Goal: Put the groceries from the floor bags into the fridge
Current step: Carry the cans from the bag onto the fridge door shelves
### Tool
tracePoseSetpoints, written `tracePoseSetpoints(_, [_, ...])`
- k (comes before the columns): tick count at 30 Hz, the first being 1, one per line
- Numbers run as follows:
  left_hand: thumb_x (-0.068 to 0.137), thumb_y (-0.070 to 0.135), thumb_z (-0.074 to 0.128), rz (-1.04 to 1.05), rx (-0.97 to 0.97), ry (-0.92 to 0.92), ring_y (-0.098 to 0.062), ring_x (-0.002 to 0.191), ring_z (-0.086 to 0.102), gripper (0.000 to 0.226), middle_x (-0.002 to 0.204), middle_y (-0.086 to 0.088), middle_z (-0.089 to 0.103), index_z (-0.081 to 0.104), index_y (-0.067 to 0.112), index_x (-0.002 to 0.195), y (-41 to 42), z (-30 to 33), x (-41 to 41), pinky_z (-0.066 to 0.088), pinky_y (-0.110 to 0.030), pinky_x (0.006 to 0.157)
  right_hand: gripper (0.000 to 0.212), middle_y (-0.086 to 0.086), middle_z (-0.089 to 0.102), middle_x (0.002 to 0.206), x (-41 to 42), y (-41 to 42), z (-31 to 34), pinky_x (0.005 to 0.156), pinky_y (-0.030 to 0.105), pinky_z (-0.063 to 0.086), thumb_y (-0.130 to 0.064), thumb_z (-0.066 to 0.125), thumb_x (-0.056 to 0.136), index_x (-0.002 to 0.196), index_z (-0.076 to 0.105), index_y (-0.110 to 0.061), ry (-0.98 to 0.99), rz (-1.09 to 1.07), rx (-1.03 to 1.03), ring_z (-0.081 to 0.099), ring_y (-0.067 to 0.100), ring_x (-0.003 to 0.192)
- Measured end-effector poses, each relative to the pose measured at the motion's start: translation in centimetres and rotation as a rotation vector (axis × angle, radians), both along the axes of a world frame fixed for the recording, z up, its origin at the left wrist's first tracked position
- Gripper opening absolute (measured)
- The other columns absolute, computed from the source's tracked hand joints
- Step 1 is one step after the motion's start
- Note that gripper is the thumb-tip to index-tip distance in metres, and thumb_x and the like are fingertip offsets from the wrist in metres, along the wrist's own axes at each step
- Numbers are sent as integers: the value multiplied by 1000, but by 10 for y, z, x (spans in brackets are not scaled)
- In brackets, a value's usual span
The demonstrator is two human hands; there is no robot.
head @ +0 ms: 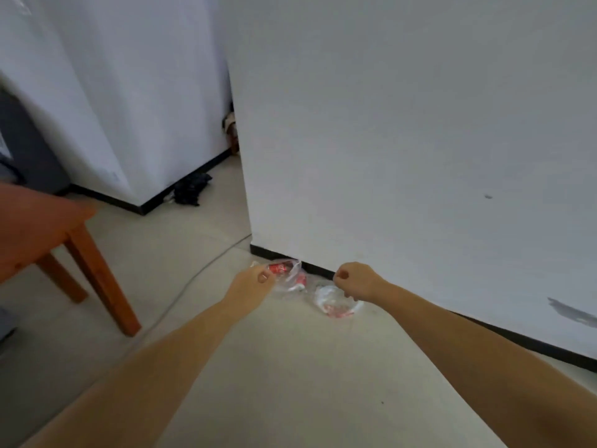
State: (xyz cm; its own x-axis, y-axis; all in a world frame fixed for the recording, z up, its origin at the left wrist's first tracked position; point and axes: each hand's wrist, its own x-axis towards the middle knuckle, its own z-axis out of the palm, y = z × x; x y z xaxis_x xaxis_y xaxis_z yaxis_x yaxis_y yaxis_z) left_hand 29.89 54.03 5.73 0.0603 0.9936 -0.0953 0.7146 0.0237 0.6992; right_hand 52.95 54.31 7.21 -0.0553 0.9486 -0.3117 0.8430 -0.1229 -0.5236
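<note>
Two clear plastic bags lie on the floor against the black skirting of a white wall corner. The left bag holds red cans. The right bag holds something white and red that is too blurred to name. My left hand has its fingers curled at the left bag's near edge and seems to pinch the plastic. My right hand is curled into a loose fist just above the right bag; whether it holds the plastic is unclear. No fridge is recognisable.
A wooden table with orange-brown legs stands at the left. A thin cable runs across the pale tiled floor. A black crumpled thing lies by the skirting of a white surface further back.
</note>
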Motion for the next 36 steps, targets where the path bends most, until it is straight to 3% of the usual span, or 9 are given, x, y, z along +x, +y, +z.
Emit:
tracePoseSetpoints(5, [89, 18, 52, 51, -99, 28, -17, 66, 47, 24, 64, 4, 48, 53, 18, 66, 88, -39, -54, 32, -18, 51, 32, 25, 66, 104, -58, 106, -36, 61, 27, 40, -13, 45, 92, 103, 61, 12, -35, 109, -56, 59, 28, 80])
tracePoseSetpoints(9, [89, 18, 51, 4, -110, 61, -17, 72, 48, 20, 79, -5, 56, 63, 3, 86, 187, -56, -90, 34, -20, 55, 31, 25, 67, 102, -91, 199, -55, 73, 33, 46, -16, 46, 90, 98, 65, 9, -74, 97, -56, 63, 33, 88])
tracePoseSetpoints(13, [89, 18, 52, -102, -142, 93, -18, 77, 53, 13, 82, -4, 60, 62, 13, 83, 282, -59, -116, 40, -26, 67, 24, 17, 69, 95, -112, 284, -58, 73, 30, 44, -16, 48, 90, 93, 65, 0, -24, -13, -66, 57, 22, 77])
tracePoseSetpoints(16, [89, 20, 54, -150, -195, 119, -16, 74, 49, 17, 74, 1, 54, 55, 17, 72, 347, -70, -125, 36, -24, 64, 20, 12, 63, 86, -119, 327, -71, 73, 31, 45, -20, 46, 92, 82, 58, -8, 4, -52, -93, 59, 25, 80])
tracePoseSetpoints(21, [91, 20, 50, -234, -269, 172, -13, 62, 42, 32, 63, 5, 44, 43, 24, 60, 444, -116, -109, 31, -23, 53, 27, 13, 68, 101, -102, 401, -121, 74, 28, 43, -19, 45, 94, 104, 63, -2, 17, -128, -183, 62, 27, 90])
tracePoseSetpoints(28, [90, 22, 52, -265, -413, 143, -17, 70, 52, 18, 76, -5, 59, 62, 11, 78, 553, -252, -82, 38, -25, 63, 21, 16, 61, 78, -82, 526, -258, 65, 33, 45, -14, 45, 90, 76, 57, -5, 68, -149, -313, 66, 35, 86])
tracePoseSetpoints(31, [91, 23, 51, -304, -482, 145, -14, 68, 51, 20, 71, 1, 56, 56, 17, 73, 587, -332, -78, 37, -19, 58, 23, 17, 67, 91, -89, 559, -336, 77, 37, 50, -16, 46, 94, 89, 63, -1, 86, -152, -346, 66, 31, 88])
tracePoseSetpoints(34, [92, 23, 49, -385, -526, 171, -11, 65, 49, 20, 73, 0, 56, 57, 15, 76, 622, -433, -73, 40, -20, 62, 28, 9, 66, 113, -97, 587, -430, 85, 25, 45, -17, 43, 97, 112, 64, -7, 66, -90, -300, 62, 22, 101])
tracePoseSetpoints(36, [93, 22, 46, -459, -496, 241, -11, 68, 52, 19, 80, -1, 60, 61, 14, 83, 651, -507, -69, 42, -18, 64, 30, 4, 63, 122, -98, 606, -505, 92, 25, 44, -19, 40, 99, 120, 61, -14, 32, -75, -259, 59, 18, 108])
